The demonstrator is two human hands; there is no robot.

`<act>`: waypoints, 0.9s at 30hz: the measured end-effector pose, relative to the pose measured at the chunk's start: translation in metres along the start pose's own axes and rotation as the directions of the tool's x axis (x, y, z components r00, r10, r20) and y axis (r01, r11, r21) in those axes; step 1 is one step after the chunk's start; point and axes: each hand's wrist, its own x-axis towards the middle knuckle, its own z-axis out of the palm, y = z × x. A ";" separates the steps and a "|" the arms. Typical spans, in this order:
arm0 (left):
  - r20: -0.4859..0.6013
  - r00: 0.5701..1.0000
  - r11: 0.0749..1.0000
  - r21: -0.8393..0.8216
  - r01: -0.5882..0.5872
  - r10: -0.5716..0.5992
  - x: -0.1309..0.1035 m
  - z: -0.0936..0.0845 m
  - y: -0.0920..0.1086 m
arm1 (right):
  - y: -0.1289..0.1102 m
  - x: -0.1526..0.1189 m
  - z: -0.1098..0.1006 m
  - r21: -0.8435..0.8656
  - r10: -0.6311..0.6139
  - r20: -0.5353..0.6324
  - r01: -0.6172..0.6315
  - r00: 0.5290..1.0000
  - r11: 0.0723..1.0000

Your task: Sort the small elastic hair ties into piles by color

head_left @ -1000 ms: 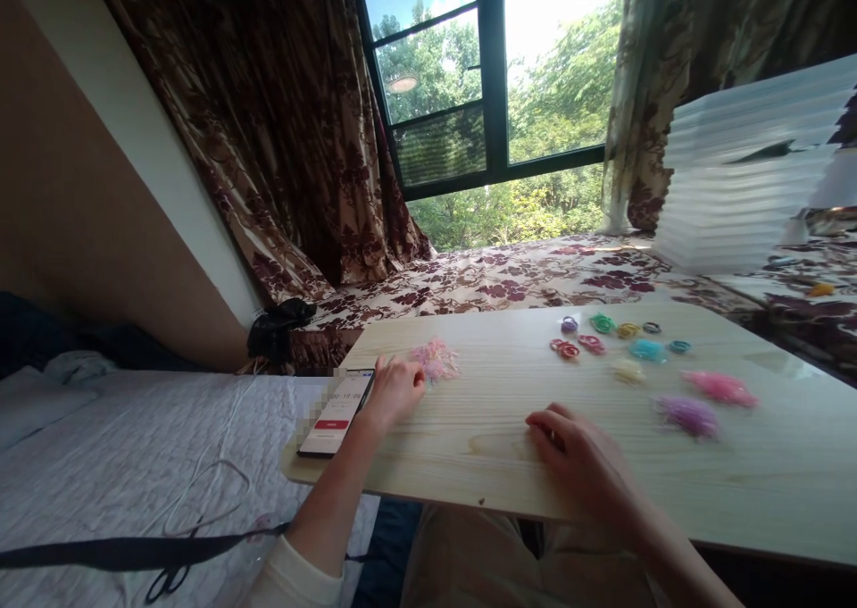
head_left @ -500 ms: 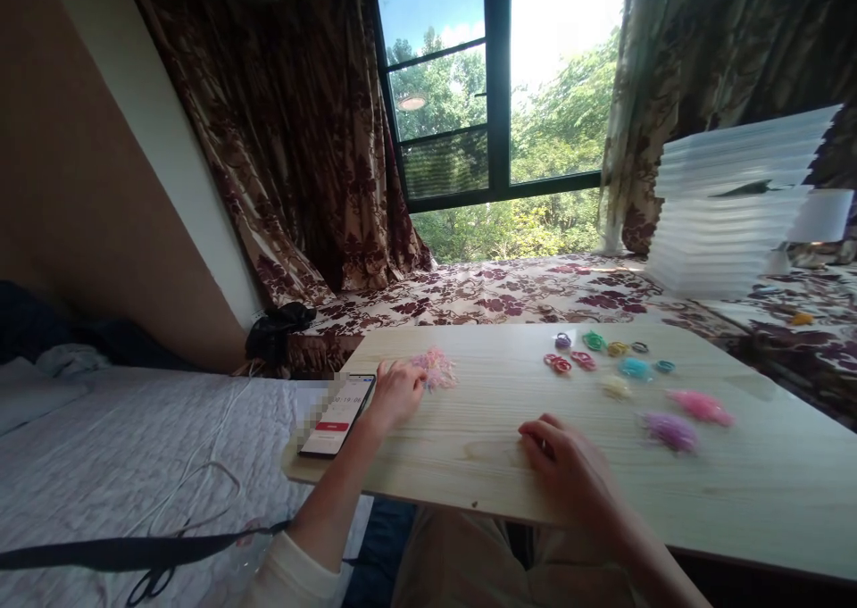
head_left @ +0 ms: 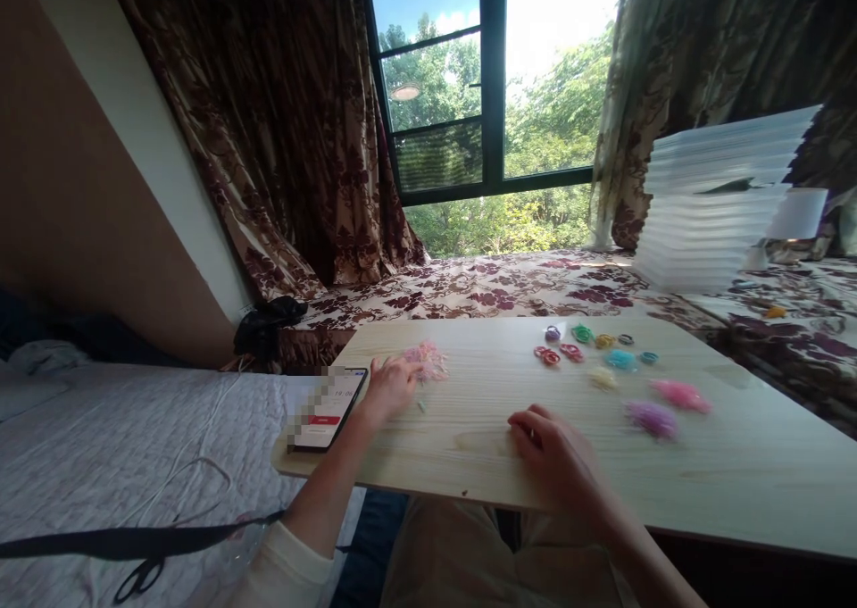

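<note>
My left hand reaches over the left part of the wooden table, index finger stretched out and touching a loose pile of small pinkish, mixed-colour bands. Nothing shows in its grasp. Just below those fingers lies a tiny greenish piece, too small to name. Beside that wrist is a phone with a timer-like screen. My right hand rests on the table near the front edge, its fingers loosely curled in; I see nothing held there.
Sorted band bunches lie to the right: purple, pink, blue, cream and green, with several smaller ones. The table has its edge near my lap. A ribbed white stack stands behind it, right of the window.
My left index finger has stretched out over the pile, and the small greenish piece now shows below it. My right hand stays curled on the table. The view has shifted slightly.
</note>
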 end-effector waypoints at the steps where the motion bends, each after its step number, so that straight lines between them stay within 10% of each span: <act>1: -0.009 1.000 1.000 0.003 0.004 -0.004 0.001 0.000 -0.001 | 0.000 0.000 0.000 0.001 -0.002 0.000 0.002 1.000 1.000; 27: 0.110 0.986 0.992 -0.030 -0.121 0.123 -0.025 -0.009 0.015 | 0.000 0.002 -0.002 0.036 0.000 -0.001 0.000 1.000 0.999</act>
